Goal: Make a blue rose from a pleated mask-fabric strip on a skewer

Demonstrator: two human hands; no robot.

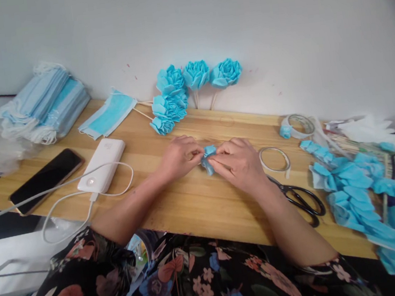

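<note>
Left hand (184, 155) and right hand (239, 163) pinch blue piece (208, 157) between fingertips, above mid-table. Tape ring (287, 161) just beside right hand; scissors (289, 188) near front edge (230, 237); wood surface (190, 206) stretches between forearms (137, 198).

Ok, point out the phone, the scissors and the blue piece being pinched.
Phone (47, 175): head view, middle of the dark screen.
Scissors (288, 188): head view, black handles, near where they meet.
Blue piece (209, 150): head view, its upper part.
</note>
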